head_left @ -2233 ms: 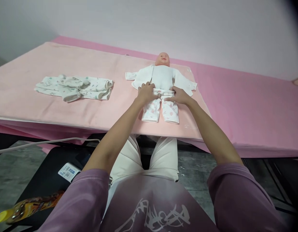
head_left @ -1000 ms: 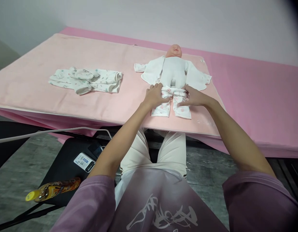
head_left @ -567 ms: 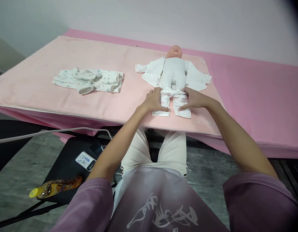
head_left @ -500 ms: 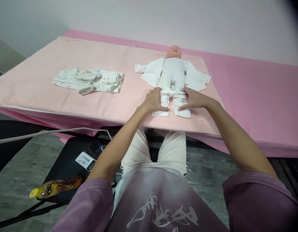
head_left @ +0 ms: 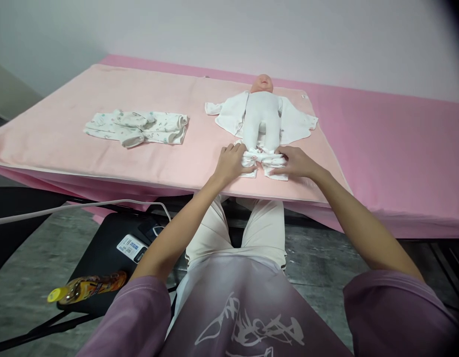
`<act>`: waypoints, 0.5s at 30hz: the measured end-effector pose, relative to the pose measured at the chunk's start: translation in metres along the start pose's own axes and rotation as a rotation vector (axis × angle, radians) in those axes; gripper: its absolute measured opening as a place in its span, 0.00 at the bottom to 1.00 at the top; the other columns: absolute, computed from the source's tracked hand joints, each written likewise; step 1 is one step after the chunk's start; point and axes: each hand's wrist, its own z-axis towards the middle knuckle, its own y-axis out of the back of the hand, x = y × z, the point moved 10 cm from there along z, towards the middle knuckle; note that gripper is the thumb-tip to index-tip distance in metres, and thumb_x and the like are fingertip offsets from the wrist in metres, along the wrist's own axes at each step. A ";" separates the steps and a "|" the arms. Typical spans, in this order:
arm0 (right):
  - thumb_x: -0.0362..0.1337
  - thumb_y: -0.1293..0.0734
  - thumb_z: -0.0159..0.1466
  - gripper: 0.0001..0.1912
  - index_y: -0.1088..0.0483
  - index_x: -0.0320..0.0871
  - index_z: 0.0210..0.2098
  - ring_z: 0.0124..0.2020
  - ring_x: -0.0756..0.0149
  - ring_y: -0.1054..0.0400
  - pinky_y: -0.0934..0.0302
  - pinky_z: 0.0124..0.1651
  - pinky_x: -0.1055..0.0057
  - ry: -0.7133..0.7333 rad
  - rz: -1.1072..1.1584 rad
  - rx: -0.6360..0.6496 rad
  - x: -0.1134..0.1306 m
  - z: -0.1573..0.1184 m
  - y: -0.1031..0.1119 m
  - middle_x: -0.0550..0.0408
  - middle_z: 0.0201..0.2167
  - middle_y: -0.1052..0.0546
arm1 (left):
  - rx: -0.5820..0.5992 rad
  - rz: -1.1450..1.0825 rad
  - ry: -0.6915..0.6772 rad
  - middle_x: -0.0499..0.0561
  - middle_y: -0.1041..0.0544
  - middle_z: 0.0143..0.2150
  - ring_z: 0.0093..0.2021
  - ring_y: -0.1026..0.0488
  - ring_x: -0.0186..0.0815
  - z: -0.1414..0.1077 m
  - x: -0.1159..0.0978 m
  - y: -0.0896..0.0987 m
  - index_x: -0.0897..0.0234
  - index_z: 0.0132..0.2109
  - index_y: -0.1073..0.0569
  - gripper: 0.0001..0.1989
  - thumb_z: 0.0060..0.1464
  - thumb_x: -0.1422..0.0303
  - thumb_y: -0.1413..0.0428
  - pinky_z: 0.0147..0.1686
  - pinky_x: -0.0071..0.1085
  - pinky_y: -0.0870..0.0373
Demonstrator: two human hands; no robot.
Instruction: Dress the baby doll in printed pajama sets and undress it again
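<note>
A baby doll [head_left: 262,111] lies on its back on a pink mat, its head toward the wall. Its body and legs are white, and a white open top [head_left: 294,121] spreads out on both sides of it. Small white patterned pants [head_left: 264,157] are bunched at the ends of the doll's legs, near the mat's front edge. My left hand [head_left: 231,162] grips the pants at their left side, thumb and fingers closed on the cloth. On the right side, my right hand [head_left: 293,161] pinches the cloth in the same way.
Folded patterned baby clothes [head_left: 138,127] lie on the pink mat [head_left: 155,89] at the left. Below the table's left part, a black chair [head_left: 98,243] holds a yellow-capped bottle [head_left: 88,288] and a white labelled item [head_left: 130,247]. A pale cable [head_left: 102,202] crosses there.
Both hands have drawn the waist of the pants down toward the front edge, bunching the cloth. More of the doll's legs shows. The view has shifted slightly.
</note>
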 end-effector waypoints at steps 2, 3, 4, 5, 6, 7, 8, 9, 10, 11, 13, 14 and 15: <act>0.64 0.25 0.59 0.26 0.29 0.48 0.37 0.36 0.52 0.33 0.47 0.39 0.62 0.058 -0.053 -0.053 0.008 -0.006 -0.001 0.51 0.35 0.23 | -0.020 0.017 -0.004 0.62 0.21 0.55 0.59 0.30 0.59 -0.002 -0.002 0.004 0.57 0.52 0.27 0.23 0.61 0.46 0.37 0.58 0.50 0.37; 0.63 0.27 0.62 0.25 0.29 0.48 0.37 0.37 0.50 0.32 0.46 0.40 0.61 0.086 -0.082 -0.080 0.013 -0.010 -0.001 0.49 0.36 0.22 | -0.032 0.022 -0.003 0.62 0.21 0.55 0.59 0.29 0.59 -0.003 -0.003 0.006 0.57 0.51 0.26 0.22 0.61 0.46 0.38 0.58 0.50 0.37; 0.63 0.29 0.64 0.24 0.28 0.48 0.38 0.38 0.49 0.31 0.45 0.42 0.59 0.108 -0.109 -0.112 0.016 -0.014 -0.002 0.47 0.36 0.21 | -0.047 0.028 -0.001 0.63 0.20 0.54 0.58 0.29 0.59 -0.004 -0.003 0.009 0.57 0.50 0.26 0.21 0.61 0.46 0.38 0.57 0.50 0.37; 0.62 0.31 0.66 0.23 0.28 0.49 0.38 0.39 0.47 0.31 0.44 0.43 0.57 0.120 -0.134 -0.147 0.020 -0.019 -0.002 0.46 0.37 0.20 | -0.062 0.036 -0.002 0.63 0.20 0.52 0.57 0.28 0.58 -0.005 -0.004 0.012 0.57 0.49 0.25 0.21 0.62 0.46 0.39 0.57 0.50 0.37; 0.62 0.32 0.68 0.22 0.28 0.49 0.39 0.40 0.46 0.31 0.44 0.45 0.56 0.121 -0.156 -0.188 0.022 -0.023 -0.002 0.44 0.37 0.20 | -0.076 0.047 -0.003 0.62 0.20 0.51 0.55 0.28 0.58 -0.006 -0.006 0.014 0.57 0.48 0.25 0.20 0.63 0.46 0.39 0.56 0.50 0.37; 0.61 0.34 0.69 0.22 0.28 0.49 0.40 0.40 0.45 0.31 0.44 0.45 0.55 0.112 -0.174 -0.228 0.023 -0.028 -0.001 0.44 0.37 0.20 | -0.088 0.057 -0.008 0.62 0.20 0.49 0.54 0.27 0.57 -0.008 -0.007 0.017 0.57 0.46 0.25 0.19 0.63 0.47 0.40 0.55 0.50 0.37; 0.60 0.35 0.70 0.21 0.28 0.49 0.41 0.40 0.45 0.31 0.44 0.46 0.54 0.099 -0.187 -0.265 0.024 -0.033 0.000 0.44 0.37 0.21 | -0.098 0.067 -0.016 0.62 0.20 0.48 0.53 0.26 0.56 -0.009 -0.010 0.019 0.57 0.45 0.25 0.18 0.64 0.47 0.41 0.55 0.50 0.36; 0.59 0.35 0.71 0.20 0.28 0.49 0.41 0.40 0.45 0.31 0.43 0.45 0.54 0.085 -0.193 -0.298 0.026 -0.038 0.002 0.44 0.36 0.21 | -0.106 0.074 -0.026 0.61 0.20 0.46 0.52 0.26 0.56 -0.011 -0.012 0.021 0.57 0.44 0.26 0.18 0.64 0.47 0.41 0.54 0.50 0.36; 0.58 0.36 0.71 0.19 0.28 0.49 0.40 0.39 0.45 0.31 0.43 0.45 0.53 0.073 -0.191 -0.324 0.028 -0.043 0.004 0.44 0.36 0.22 | -0.114 0.077 -0.037 0.61 0.20 0.45 0.51 0.26 0.55 -0.013 -0.016 0.024 0.57 0.43 0.26 0.18 0.64 0.47 0.41 0.53 0.49 0.35; 0.57 0.36 0.72 0.18 0.29 0.50 0.40 0.38 0.45 0.31 0.43 0.45 0.53 0.066 -0.180 -0.341 0.031 -0.048 0.005 0.45 0.35 0.22 | -0.122 0.077 -0.050 0.60 0.20 0.44 0.50 0.25 0.54 -0.016 -0.019 0.027 0.56 0.43 0.26 0.18 0.64 0.47 0.41 0.52 0.49 0.35; 0.56 0.34 0.71 0.17 0.30 0.50 0.39 0.37 0.47 0.30 0.43 0.44 0.54 0.071 -0.136 -0.343 0.041 -0.059 0.008 0.47 0.34 0.22 | -0.132 0.064 -0.080 0.59 0.20 0.43 0.48 0.24 0.53 -0.023 -0.027 0.035 0.56 0.43 0.26 0.17 0.64 0.48 0.41 0.51 0.48 0.34; 0.57 0.33 0.71 0.18 0.31 0.50 0.38 0.36 0.47 0.30 0.43 0.43 0.54 0.078 -0.108 -0.331 0.048 -0.065 0.010 0.48 0.34 0.22 | -0.129 0.050 -0.099 0.58 0.20 0.43 0.47 0.24 0.52 -0.028 -0.032 0.039 0.56 0.43 0.27 0.17 0.63 0.48 0.40 0.50 0.47 0.33; 0.58 0.32 0.70 0.19 0.31 0.50 0.37 0.35 0.48 0.30 0.43 0.43 0.55 0.085 -0.078 -0.311 0.055 -0.071 0.011 0.49 0.33 0.23 | -0.119 0.032 -0.119 0.57 0.20 0.42 0.46 0.24 0.51 -0.033 -0.038 0.044 0.56 0.43 0.27 0.17 0.63 0.49 0.40 0.49 0.46 0.32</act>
